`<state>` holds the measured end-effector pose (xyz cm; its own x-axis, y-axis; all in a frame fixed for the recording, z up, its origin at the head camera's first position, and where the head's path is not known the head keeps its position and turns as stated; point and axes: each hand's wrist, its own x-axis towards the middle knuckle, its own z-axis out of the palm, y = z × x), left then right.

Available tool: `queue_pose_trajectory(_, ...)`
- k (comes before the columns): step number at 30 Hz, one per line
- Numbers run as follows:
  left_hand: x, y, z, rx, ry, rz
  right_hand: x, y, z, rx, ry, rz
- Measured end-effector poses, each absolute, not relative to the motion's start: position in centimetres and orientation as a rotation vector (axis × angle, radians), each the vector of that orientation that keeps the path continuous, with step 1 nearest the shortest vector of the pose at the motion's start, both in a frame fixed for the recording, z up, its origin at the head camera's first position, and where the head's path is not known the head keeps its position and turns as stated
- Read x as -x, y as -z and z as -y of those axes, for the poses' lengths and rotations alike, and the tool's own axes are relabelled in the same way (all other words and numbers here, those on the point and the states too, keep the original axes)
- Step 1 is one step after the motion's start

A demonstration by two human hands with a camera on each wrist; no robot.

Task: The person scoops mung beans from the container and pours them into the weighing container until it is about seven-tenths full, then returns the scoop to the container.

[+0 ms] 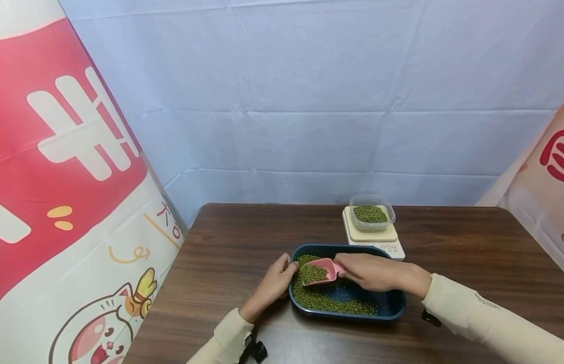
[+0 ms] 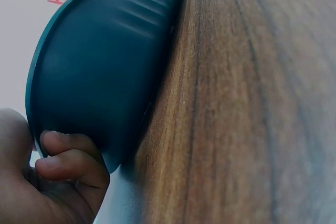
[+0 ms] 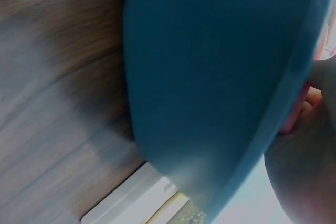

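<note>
A dark blue basin (image 1: pixel 395 306) stands on the wooden table with green mung beans (image 1: pixel 325 303) spread over its floor, mostly toward the left and near side. My left hand (image 1: pixel 276 277) grips the basin's left rim; in the left wrist view its curled fingers (image 2: pixel 73 163) lie against the outer wall, thumb over the rim. My right hand (image 1: pixel 366 270) holds a pink scoop (image 1: pixel 329 269) by its handle, above the basin. The scoop carries a heap of mung beans and points left. In the right wrist view the basin wall hides most of the scoop.
Behind the basin a white kitchen scale (image 1: pixel 391 247) bears a clear plastic container (image 1: pixel 372 225) with more mung beans in it. The scale's near edge lies close to the basin's far rim. Printed cloth hangs at left and right, a pale curtain behind the table (image 1: pixel 450 242).
</note>
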<state>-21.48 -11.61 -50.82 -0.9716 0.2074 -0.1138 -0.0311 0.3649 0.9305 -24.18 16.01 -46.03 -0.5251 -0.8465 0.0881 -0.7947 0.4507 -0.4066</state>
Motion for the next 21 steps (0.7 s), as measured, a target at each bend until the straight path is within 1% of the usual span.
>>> queue_pose_trajectory(21, 21.4, 50.8, 11.7, -0.166, -1.659, -2.399, 24.1, 45.8, -18.1, 1.516, 0.788, -2.631)
